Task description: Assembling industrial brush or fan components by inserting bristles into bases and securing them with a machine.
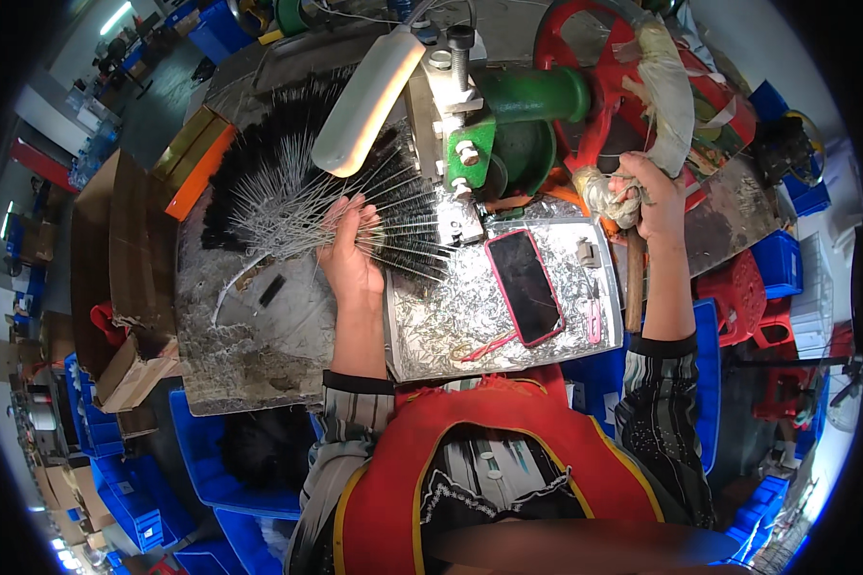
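Observation:
My left hand (354, 264) has its fingers curled round several thin wire stems of black-bristled brushes (398, 225), which fan out to the right below the lamp. A large heap of the same wire brushes (278, 192) lies just beyond it, bare stems toward the middle and black bristles around. My right hand (654, 196) is closed on the cloth-wrapped handle (609, 196) of a red handwheel (599, 115). This wheel joins a green hand press (523, 96) with a bolted metal head (462, 153), whose lower end is near the stem tips.
A white lamp (369, 101) hangs over the brushes. A shiny foil-like tray (431, 326) holds a red-cased phone (525, 287) and a pink tool (594, 321). Cardboard boxes (139, 249) stand left; blue bins (244, 460) and red stools (734, 297) surround the worn bench (230, 355).

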`<state>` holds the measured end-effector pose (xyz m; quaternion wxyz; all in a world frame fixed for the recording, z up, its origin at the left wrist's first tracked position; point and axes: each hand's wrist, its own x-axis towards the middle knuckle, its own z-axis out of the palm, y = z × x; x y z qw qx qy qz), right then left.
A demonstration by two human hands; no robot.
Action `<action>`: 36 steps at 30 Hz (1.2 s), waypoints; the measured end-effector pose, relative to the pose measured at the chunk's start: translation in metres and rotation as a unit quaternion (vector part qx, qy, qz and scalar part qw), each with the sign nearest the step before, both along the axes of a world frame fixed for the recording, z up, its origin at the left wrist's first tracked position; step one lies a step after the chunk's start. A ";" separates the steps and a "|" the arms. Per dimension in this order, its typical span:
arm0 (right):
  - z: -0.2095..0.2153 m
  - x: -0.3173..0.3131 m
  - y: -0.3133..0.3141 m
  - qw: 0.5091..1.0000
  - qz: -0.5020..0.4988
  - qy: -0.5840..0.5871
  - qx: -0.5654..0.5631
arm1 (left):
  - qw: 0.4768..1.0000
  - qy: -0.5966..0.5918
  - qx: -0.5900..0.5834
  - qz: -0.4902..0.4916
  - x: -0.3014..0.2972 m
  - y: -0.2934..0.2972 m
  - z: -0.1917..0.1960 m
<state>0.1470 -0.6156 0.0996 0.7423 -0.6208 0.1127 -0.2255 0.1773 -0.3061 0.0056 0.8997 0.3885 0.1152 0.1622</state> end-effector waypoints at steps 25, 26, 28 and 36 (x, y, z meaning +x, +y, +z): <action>0.002 0.000 -0.005 0.999 0.030 0.003 -0.033 | 0.999 -0.007 -0.013 -0.033 -0.001 0.000 0.000; 0.002 -0.001 -0.005 0.999 0.030 0.003 -0.033 | 0.999 -0.007 -0.013 -0.033 -0.001 -0.001 0.001; 0.001 -0.001 -0.007 0.998 0.038 0.004 -0.050 | 0.999 -0.013 -0.020 -0.045 0.000 -0.002 0.001; 0.000 -0.001 -0.007 0.999 0.041 0.001 -0.018 | 0.997 -0.027 -0.023 -0.064 0.000 0.001 -0.003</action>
